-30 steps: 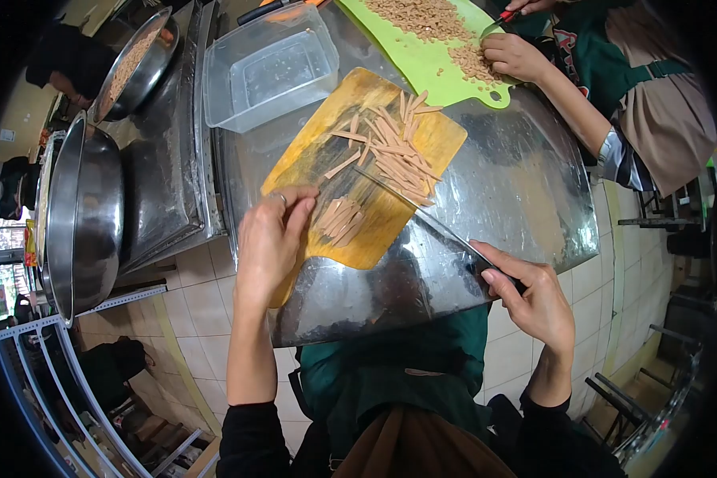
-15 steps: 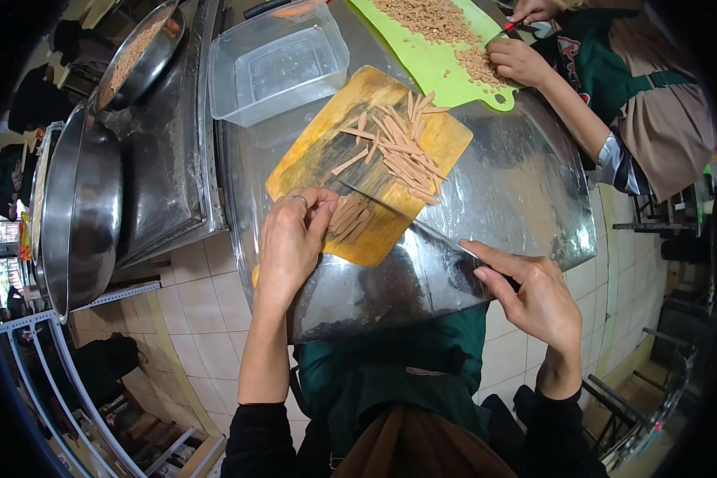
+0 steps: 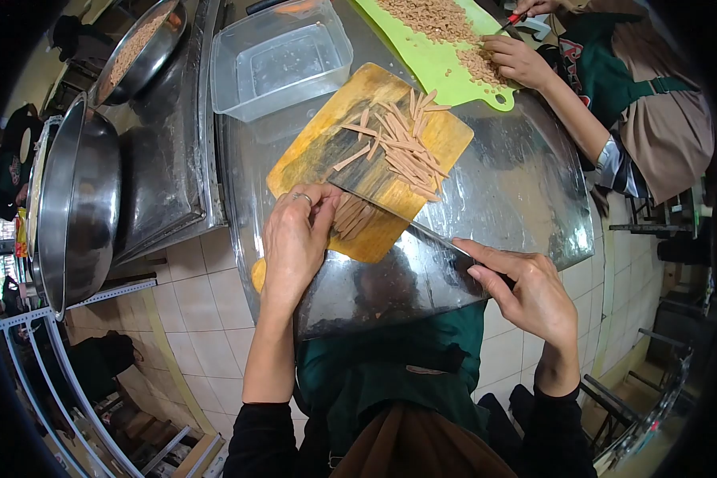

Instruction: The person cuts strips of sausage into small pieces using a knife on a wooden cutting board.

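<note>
In my right hand (image 3: 531, 296) is a kitchen knife (image 3: 434, 234), forefinger stretched along its spine. Its blade reaches left across the wooden cutting board (image 3: 311, 159), along the far side of a small bunch of pinkish-brown sausage slices (image 3: 352, 217). My left hand (image 3: 299, 231), a ring on one finger, has its fingers bent and pressed together at the left end of that bunch. The fingertips partly hide the slices. Beyond the blade lies a loose heap of cut sausage strips (image 3: 406, 147) on the board.
A clear plastic container (image 3: 283, 64) stands behind the board. Across the steel table (image 3: 526, 191), another person's hand (image 3: 519, 62) works with a red-handled knife over diced pieces on a green cutting mat (image 3: 422, 68). Large metal bowls (image 3: 92, 199) stand at left.
The knife blade has shifted slightly up and left against the bunch. My left hand stays on the slices, nearly unmoved. The other person's knife hand has moved a little.
</note>
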Available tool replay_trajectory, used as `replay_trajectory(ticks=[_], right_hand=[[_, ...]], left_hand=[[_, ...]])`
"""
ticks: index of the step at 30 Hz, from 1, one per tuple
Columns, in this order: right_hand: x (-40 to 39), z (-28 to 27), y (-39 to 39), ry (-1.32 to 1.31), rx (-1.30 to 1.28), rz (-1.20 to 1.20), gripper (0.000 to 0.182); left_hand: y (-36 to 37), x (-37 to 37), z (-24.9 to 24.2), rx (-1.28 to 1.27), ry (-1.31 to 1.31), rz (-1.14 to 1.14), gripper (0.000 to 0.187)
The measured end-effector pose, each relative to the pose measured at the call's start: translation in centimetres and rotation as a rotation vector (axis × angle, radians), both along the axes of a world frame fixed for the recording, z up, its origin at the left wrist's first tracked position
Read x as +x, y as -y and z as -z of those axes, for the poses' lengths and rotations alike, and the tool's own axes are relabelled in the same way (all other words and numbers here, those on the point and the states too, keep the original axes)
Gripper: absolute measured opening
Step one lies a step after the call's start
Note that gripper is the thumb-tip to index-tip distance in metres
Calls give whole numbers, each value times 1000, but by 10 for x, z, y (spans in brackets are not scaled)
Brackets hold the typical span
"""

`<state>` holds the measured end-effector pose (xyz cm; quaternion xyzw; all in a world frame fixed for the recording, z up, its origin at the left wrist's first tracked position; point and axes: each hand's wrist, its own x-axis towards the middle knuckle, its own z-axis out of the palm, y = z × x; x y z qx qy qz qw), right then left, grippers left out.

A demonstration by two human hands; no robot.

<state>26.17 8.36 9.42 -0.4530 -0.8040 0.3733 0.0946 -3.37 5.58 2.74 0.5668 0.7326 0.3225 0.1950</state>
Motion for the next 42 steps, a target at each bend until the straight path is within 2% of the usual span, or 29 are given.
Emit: replay_trajectory(ticks=[6, 9, 11, 16, 22, 28, 32, 38, 42], right_hand=[[-2, -1, -1, 12, -44, 28, 34], [1, 1, 0, -14, -67, 70, 35], [4, -3, -1, 8, -135, 114, 36], [5, 7, 5, -36, -95, 94, 38], [0, 19, 15, -105, -113, 105, 38], [-1, 26, 17, -129, -110, 108, 40], [-2, 27, 15, -124, -126, 103, 42], [-5, 24, 16, -178, -63, 159, 51], [-6, 5, 23, -93, -89, 94, 59]], left_hand=[[0, 0, -1, -42, -24, -3, 18], [5, 3, -1, 24, 85, -32, 24], [14, 11, -1, 81, -37, -29, 36], [34, 46, 18, 164, -226, -99, 72], [32, 58, 39, 160, -349, -173, 68], [30, 60, 42, 201, -350, -210, 50], [30, 59, 42, 207, -371, -200, 49], [29, 59, 39, 171, -340, -216, 42], [29, 57, 41, 191, -328, -215, 43]])
